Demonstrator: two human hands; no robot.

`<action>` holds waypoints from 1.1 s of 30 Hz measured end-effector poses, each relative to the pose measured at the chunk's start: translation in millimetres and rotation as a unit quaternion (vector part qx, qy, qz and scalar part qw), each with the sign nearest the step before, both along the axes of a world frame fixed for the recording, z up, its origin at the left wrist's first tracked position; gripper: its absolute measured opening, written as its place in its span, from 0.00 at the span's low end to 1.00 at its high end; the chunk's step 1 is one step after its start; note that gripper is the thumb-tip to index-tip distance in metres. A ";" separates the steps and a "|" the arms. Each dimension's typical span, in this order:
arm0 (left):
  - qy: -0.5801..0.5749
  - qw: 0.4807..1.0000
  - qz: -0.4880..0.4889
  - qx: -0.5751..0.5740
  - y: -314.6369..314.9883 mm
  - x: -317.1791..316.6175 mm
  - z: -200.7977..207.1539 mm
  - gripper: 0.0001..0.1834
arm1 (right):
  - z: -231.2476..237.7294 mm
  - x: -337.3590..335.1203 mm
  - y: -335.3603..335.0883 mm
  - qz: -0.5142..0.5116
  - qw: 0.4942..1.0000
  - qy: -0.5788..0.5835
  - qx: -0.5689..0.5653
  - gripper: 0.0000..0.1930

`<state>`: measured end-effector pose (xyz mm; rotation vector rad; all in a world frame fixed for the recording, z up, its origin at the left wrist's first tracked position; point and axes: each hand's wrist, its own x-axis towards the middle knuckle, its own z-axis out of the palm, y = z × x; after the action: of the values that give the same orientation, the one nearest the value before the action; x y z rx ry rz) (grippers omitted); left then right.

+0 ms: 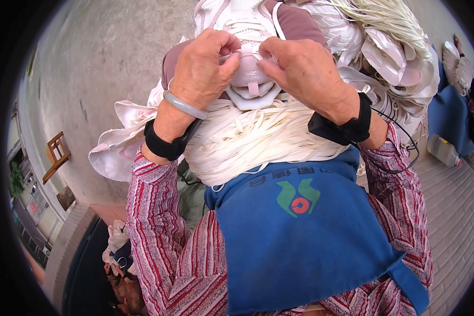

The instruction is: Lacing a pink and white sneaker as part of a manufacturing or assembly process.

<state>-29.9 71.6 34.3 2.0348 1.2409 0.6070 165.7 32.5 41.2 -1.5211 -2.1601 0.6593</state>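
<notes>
A white and pale pink sneaker (210, 13) lies across my lap, its heel toward me and its pink tongue (247, 73) facing up. White shoelace (242, 38) crosses its front in rows. My left hand (203, 68) is closed in a pinch at the left side of the lacing, beside the tongue. Opposite it, my right hand (310, 73) pinches at the right side of the lacing. The fingertips partly hide the lace ends between them. Just below the shoe, a thick bundle of cream shoelaces (258, 134) rests on my blue apron (300, 247).
More white and pink shoes (384, 58) are piled at the right, with loose laces (389, 21) over them. Another pale shoe part (121, 142) lies left of my lap. A plastic jug (443, 151) stands on the floor at far right; a wooden stool (57, 155) is at far left.
</notes>
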 end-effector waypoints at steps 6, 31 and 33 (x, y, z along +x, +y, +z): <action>0.108 0.992 -0.036 0.051 9.0 4.9 3.3 0.06 | -9.0 -3.3 10.1 0.004 0.999 0.046 0.001 0.08; 0.035 0.990 -0.070 0.119 -9.6 -16.8 -5.8 0.08 | 12.4 -3.9 14.4 0.082 0.987 -0.106 0.093 0.07; 0.068 0.988 -0.065 0.122 -11.0 -17.4 -4.8 0.09 | 13.5 0.1 20.2 0.154 0.971 -0.152 0.104 0.06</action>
<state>-47.3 60.6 29.5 2.3744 1.1439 0.5899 165.8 52.6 54.6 -1.2554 -2.6354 0.2883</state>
